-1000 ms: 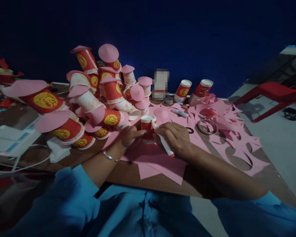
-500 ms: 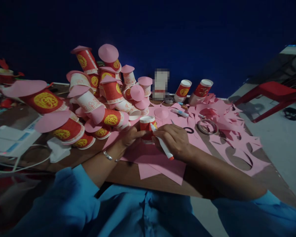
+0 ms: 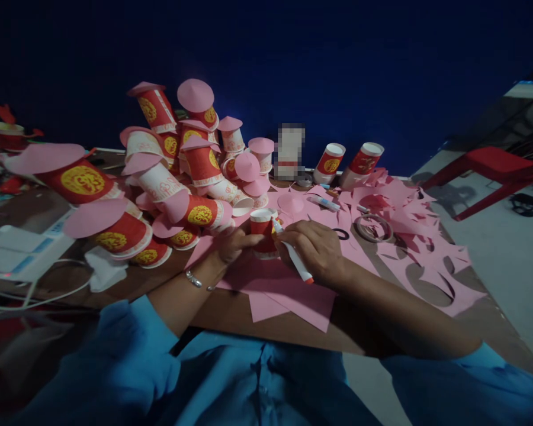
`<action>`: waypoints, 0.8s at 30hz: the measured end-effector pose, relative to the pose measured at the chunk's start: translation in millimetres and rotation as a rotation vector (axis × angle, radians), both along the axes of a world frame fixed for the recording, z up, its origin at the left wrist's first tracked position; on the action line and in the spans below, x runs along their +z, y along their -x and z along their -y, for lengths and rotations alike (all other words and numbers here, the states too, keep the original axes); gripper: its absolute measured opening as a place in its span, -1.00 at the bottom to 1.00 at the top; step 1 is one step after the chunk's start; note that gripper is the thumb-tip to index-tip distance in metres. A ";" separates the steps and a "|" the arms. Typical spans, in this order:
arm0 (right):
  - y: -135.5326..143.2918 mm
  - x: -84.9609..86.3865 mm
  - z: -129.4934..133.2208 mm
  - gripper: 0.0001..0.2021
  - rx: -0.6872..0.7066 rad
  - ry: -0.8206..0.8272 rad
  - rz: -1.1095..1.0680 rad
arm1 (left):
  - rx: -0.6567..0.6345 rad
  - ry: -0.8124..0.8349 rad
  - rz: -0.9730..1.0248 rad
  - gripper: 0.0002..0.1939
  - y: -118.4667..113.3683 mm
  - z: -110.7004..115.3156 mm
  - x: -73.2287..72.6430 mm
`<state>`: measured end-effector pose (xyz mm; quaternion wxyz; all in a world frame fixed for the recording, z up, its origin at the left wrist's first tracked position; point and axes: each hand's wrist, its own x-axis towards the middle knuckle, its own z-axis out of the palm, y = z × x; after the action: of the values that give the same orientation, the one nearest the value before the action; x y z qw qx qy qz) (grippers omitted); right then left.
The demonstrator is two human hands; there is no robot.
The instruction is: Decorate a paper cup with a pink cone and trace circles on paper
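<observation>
A red and white paper cup (image 3: 262, 231) stands upright on pink paper sheets. Around its left side, the fingers of my left hand (image 3: 234, 245) are closed. My right hand (image 3: 315, 251) grips a white pen-like tube (image 3: 298, 262) with an orange end, its tip at the cup's upper right side near a yellow print. Whether the tip touches the cup I cannot tell. Just behind the cup lies a pink paper cone (image 3: 290, 203). Scissors (image 3: 340, 234) show partly beyond my right hand.
Several cups with pink cone tops (image 3: 202, 163) are piled at left. Two bare-topped cups (image 3: 329, 163) stand at the back. Tape rolls (image 3: 374, 229), another tube (image 3: 323, 203) and pink scraps (image 3: 426, 248) lie right. A white power strip (image 3: 26, 251) with cables sits far left.
The cup has shifted slightly left and turned a little. The tube's tip has moved slightly right and its front end now shows more. My left hand keeps hold of the cup.
</observation>
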<state>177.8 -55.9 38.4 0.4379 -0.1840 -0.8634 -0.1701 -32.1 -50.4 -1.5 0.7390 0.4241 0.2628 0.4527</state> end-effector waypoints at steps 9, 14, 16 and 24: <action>0.5 -1.8 0.4 -0.91 -0.009 0.006 0.002 | -0.004 0.010 0.045 -0.49 -1.0 0.6 2.9; 2.1 -1.3 1.0 -0.90 0.008 -0.004 -0.021 | -0.014 0.010 0.040 -0.52 1.1 -1.6 -2.7; 1.4 -0.3 1.1 -0.89 0.036 -0.004 -0.048 | -0.019 0.000 0.048 -0.53 1.8 -2.8 -5.7; -7.7 -5.1 -10.9 -0.73 -0.030 0.028 -0.112 | 0.046 -0.009 0.066 -0.56 -0.5 -2.3 -5.2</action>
<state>185.5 -44.9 33.3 0.4804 -0.2124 -0.8369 -0.1540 -31.6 -48.1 -6.7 0.7348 0.4063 0.2458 0.4843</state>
